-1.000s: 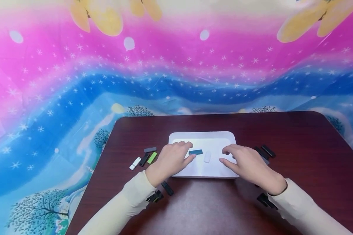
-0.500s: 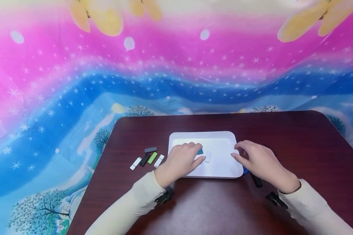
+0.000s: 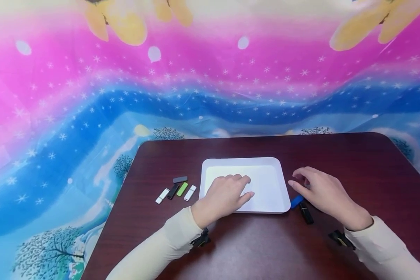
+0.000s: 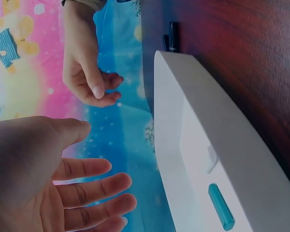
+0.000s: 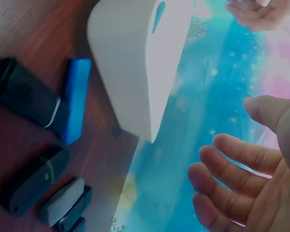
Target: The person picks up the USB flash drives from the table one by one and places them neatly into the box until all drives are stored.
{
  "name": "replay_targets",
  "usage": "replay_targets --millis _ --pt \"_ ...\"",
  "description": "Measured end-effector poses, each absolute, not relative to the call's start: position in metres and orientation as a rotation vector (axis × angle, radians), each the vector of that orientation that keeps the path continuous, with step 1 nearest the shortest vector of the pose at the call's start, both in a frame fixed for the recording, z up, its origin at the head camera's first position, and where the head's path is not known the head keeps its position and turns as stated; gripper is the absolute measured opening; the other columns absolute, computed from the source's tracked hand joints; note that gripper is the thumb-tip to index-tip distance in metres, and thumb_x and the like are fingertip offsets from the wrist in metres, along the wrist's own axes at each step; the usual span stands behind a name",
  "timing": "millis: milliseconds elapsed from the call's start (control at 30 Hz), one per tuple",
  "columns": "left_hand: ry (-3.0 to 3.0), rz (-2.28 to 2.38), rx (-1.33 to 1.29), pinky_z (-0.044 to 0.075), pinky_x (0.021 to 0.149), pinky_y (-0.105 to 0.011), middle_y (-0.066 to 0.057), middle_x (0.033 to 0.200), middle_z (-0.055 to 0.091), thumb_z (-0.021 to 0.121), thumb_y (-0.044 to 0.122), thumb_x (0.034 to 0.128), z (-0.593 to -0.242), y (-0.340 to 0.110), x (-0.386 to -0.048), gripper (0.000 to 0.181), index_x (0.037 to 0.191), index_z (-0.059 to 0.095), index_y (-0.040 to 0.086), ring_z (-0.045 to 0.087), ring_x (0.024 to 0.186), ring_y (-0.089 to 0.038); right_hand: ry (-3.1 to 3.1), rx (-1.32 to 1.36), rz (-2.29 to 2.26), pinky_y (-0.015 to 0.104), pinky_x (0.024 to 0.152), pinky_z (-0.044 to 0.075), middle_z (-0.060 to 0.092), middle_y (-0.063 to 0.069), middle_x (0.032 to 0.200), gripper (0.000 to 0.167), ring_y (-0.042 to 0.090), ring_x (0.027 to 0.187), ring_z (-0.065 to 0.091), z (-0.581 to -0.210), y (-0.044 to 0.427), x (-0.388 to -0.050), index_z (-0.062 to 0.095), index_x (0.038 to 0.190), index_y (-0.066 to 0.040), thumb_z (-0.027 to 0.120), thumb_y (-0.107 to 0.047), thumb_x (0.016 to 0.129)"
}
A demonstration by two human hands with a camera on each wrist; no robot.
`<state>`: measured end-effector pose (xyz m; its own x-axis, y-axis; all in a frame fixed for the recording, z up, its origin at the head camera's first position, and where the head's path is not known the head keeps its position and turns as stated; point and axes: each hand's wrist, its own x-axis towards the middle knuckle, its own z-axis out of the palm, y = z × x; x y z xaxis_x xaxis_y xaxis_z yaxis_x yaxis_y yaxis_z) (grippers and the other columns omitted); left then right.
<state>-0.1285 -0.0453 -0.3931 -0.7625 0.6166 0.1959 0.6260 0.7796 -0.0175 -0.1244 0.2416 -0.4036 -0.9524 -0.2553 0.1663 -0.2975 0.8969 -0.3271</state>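
Observation:
My left hand [image 3: 227, 194] hovers over the white tray [image 3: 245, 161], its fingers spread and holding nothing. In the left wrist view a teal USB stick [image 4: 221, 207] and a white one [image 4: 211, 159] lie inside the tray; in the head view my left hand covers them. Off the tray's right side hangs my right hand [image 3: 325, 194], fingers loosely bent with nothing in them. Below it on the table are a blue USB stick [image 3: 296, 201] and a black one [image 3: 306, 213]. The right wrist view also shows another black stick [image 5: 34, 181] and a grey one [image 5: 62, 202].
Left of the tray lie a grey stick [image 3: 180, 179], a black stick [image 3: 173, 191], a green stick [image 3: 182, 189] and two white sticks [image 3: 162, 196]. The dark wooden table [image 3: 259, 245] ends at a colourful cloth backdrop [image 3: 210, 70].
Both hands have moved to the right, the left further over the tray and the right away from it. The blue and black sticks, earlier hidden by the right hand, now show.

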Motion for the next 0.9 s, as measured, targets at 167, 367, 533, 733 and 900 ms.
replay_targets --millis 167,367,533,733,900 --pt "-2.765 -0.048 -1.027 0.051 0.059 -0.029 0.007 0.092 0.071 0.059 0.046 0.0991 -0.395 -0.037 -0.124 0.031 0.116 0.067 0.021 0.068 0.077 -0.014 -2.925 0.398 0.551 0.028 0.054 0.040 0.069 0.003 0.095 0.027 0.013 0.073 0.057 -0.407 0.252 -0.124 0.070 0.111 -0.010 0.070 -0.032 0.095" --pt "-2.743 -0.026 -1.083 0.051 0.058 -0.028 0.007 0.089 0.070 0.060 0.046 0.0990 -0.395 -0.027 -0.121 0.031 0.114 0.068 0.021 0.067 0.075 -0.013 -2.948 0.349 0.543 0.028 0.054 0.040 0.070 0.007 0.095 0.031 0.015 0.075 0.056 -0.410 0.264 -0.125 0.070 0.112 -0.009 0.069 -0.034 0.095" --pt "-2.756 -0.031 -1.124 0.049 0.054 -0.025 0.008 0.092 0.072 0.060 0.048 0.0990 -0.395 -0.021 -0.118 0.033 0.116 0.068 0.021 0.068 0.075 -0.010 -2.969 0.319 0.556 0.029 0.054 0.040 0.069 0.007 0.093 0.032 0.015 0.072 0.056 -0.415 0.273 -0.127 0.069 0.113 -0.007 0.068 -0.034 0.096" --pt "-2.763 -0.030 -1.160 0.045 0.052 -0.021 0.008 0.097 0.073 0.059 0.049 0.0991 -0.397 -0.015 -0.115 0.034 0.119 0.068 0.023 0.069 0.081 -0.008 -2.990 0.285 0.571 0.029 0.049 0.037 0.062 0.000 0.077 0.034 0.012 0.062 0.049 -0.419 0.282 -0.127 0.068 0.115 -0.007 0.068 -0.035 0.096" --pt "-2.756 -0.034 -1.183 0.045 0.052 -0.021 0.008 0.097 0.073 0.059 0.049 0.0988 -0.399 -0.011 -0.114 0.035 0.119 0.068 0.023 0.069 0.081 -0.008 -3.005 0.276 0.583 0.030 0.047 0.036 0.057 -0.003 0.068 0.034 0.013 0.060 0.047 -0.422 0.289 -0.129 0.067 0.115 -0.005 0.067 -0.033 0.097"
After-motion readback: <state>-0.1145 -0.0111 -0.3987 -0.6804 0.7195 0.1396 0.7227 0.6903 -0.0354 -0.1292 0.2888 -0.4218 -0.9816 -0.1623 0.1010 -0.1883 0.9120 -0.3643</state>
